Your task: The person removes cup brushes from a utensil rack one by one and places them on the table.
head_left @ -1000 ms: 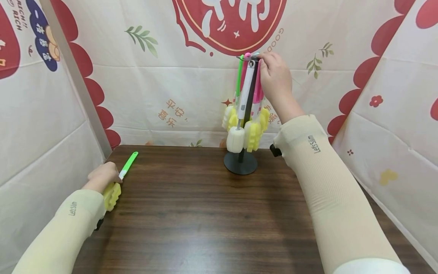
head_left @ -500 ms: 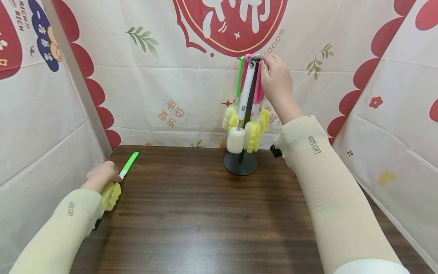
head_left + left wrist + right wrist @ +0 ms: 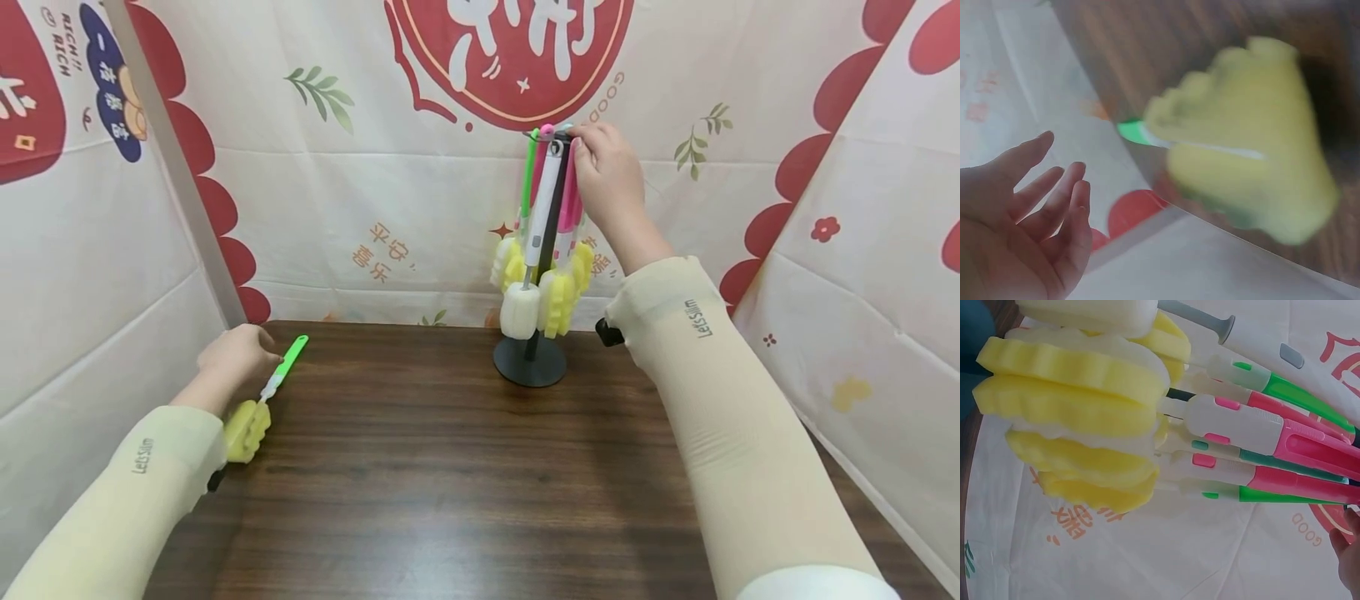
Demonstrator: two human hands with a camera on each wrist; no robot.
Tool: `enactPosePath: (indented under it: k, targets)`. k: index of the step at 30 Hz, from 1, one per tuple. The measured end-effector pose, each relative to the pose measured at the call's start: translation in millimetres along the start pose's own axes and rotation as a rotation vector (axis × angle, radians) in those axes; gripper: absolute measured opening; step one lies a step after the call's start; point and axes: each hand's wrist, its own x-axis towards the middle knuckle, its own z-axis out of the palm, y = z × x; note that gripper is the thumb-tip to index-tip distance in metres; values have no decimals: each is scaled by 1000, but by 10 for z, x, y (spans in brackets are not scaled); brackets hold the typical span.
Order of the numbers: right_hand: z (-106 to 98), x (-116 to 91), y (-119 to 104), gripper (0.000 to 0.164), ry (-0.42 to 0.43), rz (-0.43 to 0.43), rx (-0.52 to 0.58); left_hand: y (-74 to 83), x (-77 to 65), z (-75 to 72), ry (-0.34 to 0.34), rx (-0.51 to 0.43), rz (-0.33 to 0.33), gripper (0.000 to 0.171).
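A cup brush (image 3: 247, 432) with a yellow sponge head and green handle lies at the table's left edge, its handle pointing away. My left hand (image 3: 238, 358) is over that handle; in the left wrist view the fingers are loosely spread, with nothing between them. At the back stands a black brush stand (image 3: 529, 363) with a round base, hung with several sponge cup brushes. My right hand (image 3: 611, 175) grips the stand's top beside the hooks, thumb towards me. In the right wrist view a pink-handled brush (image 3: 1316, 447) hangs among green and white-handled ones, and only fingertips show.
The dark wooden table (image 3: 420, 467) lies in front. A printed white cloth (image 3: 450, 200) hangs close behind the stand, and another cloth panel (image 3: 97, 267) rises along the left edge beside the left hand. A white-handled brush (image 3: 518, 310) hangs at the stand's front.
My left hand has let go of the green brush's lower handle and moved forward over it. The brush stays on the table, and the right hand keeps its place on the stand.
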Motion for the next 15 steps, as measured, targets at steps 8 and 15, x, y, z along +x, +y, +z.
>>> enactPosePath:
  k: [8,15]
  targets:
    - [-51,-1,27,39,-41,-10,23,429,-34,-138,4,-41,123,46]
    - [-81,4,56,39,-73,-42,29,811,-74,-160,64,-24,177,44]
